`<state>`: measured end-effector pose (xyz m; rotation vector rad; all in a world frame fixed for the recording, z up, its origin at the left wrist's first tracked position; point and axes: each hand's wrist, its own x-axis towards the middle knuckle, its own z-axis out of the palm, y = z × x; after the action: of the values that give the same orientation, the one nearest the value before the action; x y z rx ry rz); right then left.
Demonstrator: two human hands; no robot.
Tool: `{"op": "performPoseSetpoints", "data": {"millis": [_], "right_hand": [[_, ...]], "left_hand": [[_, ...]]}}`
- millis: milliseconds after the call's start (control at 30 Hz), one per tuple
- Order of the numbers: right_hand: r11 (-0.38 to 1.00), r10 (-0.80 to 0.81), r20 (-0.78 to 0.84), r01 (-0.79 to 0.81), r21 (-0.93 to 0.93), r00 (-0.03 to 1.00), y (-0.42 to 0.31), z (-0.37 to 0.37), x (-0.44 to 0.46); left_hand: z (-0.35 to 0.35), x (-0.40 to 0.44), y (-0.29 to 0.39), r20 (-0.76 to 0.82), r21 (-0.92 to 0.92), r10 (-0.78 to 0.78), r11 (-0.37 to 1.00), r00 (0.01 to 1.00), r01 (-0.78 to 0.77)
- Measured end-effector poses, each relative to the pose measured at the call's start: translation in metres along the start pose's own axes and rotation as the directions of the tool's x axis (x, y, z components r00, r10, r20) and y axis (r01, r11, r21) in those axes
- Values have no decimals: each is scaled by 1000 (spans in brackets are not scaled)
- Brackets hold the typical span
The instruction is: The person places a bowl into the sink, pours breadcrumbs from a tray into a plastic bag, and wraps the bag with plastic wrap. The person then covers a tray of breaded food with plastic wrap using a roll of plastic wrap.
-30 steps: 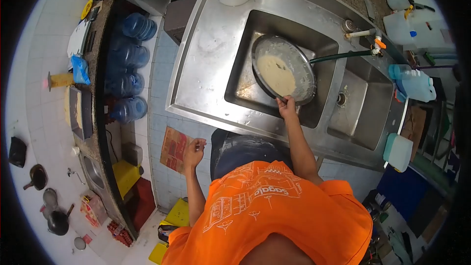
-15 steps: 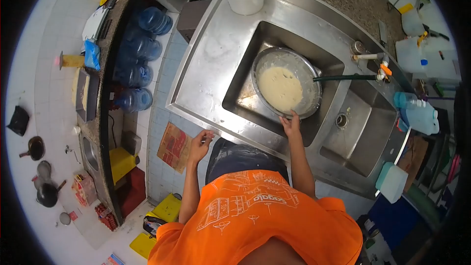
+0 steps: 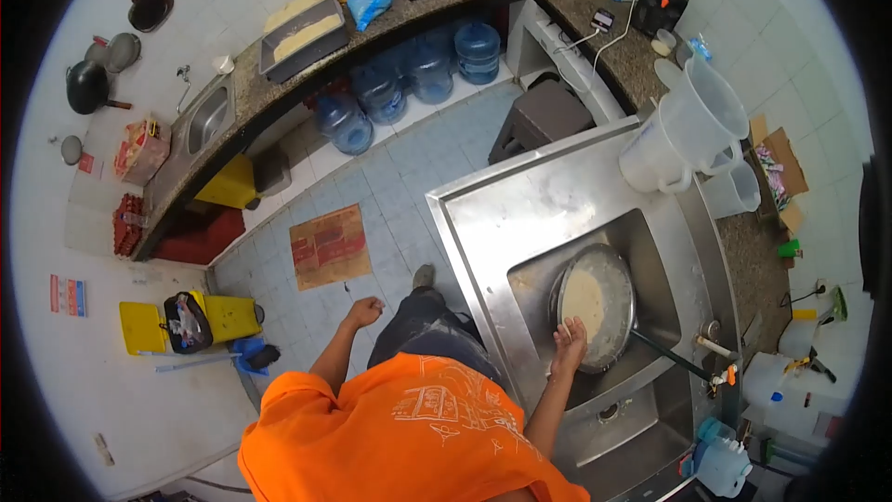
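Observation:
A round metal bowl (image 3: 618,350) with pale batter (image 3: 587,296) in it sits in the larger basin of the steel sink (image 3: 492,223). My right hand (image 3: 570,346) is at the bowl's near edge, palm up with the fingers apart, and holds nothing. The end of a dark green hose (image 3: 671,353) reaches the bowl's rim from the tap (image 3: 720,376). My left hand (image 3: 366,311) hangs over the floor, away from the sink, with its fingers curled; anything inside them is too small to make out.
Clear plastic jugs (image 3: 655,153) stand at the sink's far corner. A dark stool (image 3: 544,121) is beside the sink. Flattened cardboard (image 3: 330,247) lies on the floor. Across the aisle, a counter (image 3: 390,23) carries a grey tray (image 3: 302,40), with water bottles (image 3: 430,72) beneath it.
The view has swung toward the left counter and floor. My right hand has let go of the bowl's rim and opened. One foot now shows stepping out on the floor.

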<state>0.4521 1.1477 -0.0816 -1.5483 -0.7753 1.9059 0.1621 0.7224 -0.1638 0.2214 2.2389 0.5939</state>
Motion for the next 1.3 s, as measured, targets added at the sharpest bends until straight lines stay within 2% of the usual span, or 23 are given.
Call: {"op": "performPoseSetpoints", "data": {"millis": [33,133,200,267,333,400,467,533,600,633,700,733,800,1000,1033,1100,1167,1233,1267,1300], "right_hand": [[999,-21,46,22,-27,999,-7,16,1],[992,-77,124,88,-89,989,-13,71,5],[980,-102,238,139,-142,966,-8,108,11],[973,-155,231,188,-131,961,-5,154,8],[957,-69,320,154,-247,945,4,205,4],[947,-81,333,176,-268,940,14,255,-10],[952,-1,430,132,-275,903,24,307,-23],[942,61,460,101,-320,886,36,359,-31],[916,65,503,149,-373,862,49,406,-33],[908,85,539,158,-389,838,51,431,-35],[888,110,604,195,-416,790,57,474,-20],[865,121,608,216,-452,785,56,502,-13],[828,94,661,311,-467,744,48,560,0],[699,-50,813,602,-386,580,2,793,42],[721,-80,829,607,-336,553,-4,838,57],[735,-164,859,641,-222,485,-15,934,98],[731,-219,876,667,-145,430,-14,1023,154],[547,-556,643,814,-194,527,-11,1109,198],[566,-548,639,802,-193,540,-12,1139,213],[513,-590,543,797,-319,597,-10,1162,219]], "left_hand": [[-1,1,-19,13,-34,-49,998,999,49],[-11,0,-57,-17,-142,-75,987,997,71],[-16,6,-90,6,-223,-91,971,996,91],[-37,16,-106,41,-282,-107,953,993,114],[-59,28,-125,100,-422,-181,883,978,206],[-100,29,-123,116,-470,-210,849,971,240],[-123,43,-147,27,-469,-227,857,974,213],[-154,53,-160,-1,-534,-293,809,956,247],[-180,71,-181,-151,-538,-185,840,971,77],[-189,86,-192,-154,-553,-203,828,967,85],[-202,114,-209,-334,-502,-143,863,932,-47],[-213,121,-201,-331,-514,-157,857,930,-38],[-242,121,-164,-512,-655,-158,707,844,-265],[-309,138,-83,-477,-762,-254,595,841,-253],[-323,145,-70,-479,-764,-261,593,838,-253],[-354,165,-44,-496,-817,-264,464,827,-342],[-388,196,-21,-552,-778,-259,503,793,-377],[-439,237,12,-620,-720,-234,550,749,-423],[-462,251,30,-659,-662,-178,600,731,-450],[-486,259,48,-688,-601,-123,649,716,-466]]}}
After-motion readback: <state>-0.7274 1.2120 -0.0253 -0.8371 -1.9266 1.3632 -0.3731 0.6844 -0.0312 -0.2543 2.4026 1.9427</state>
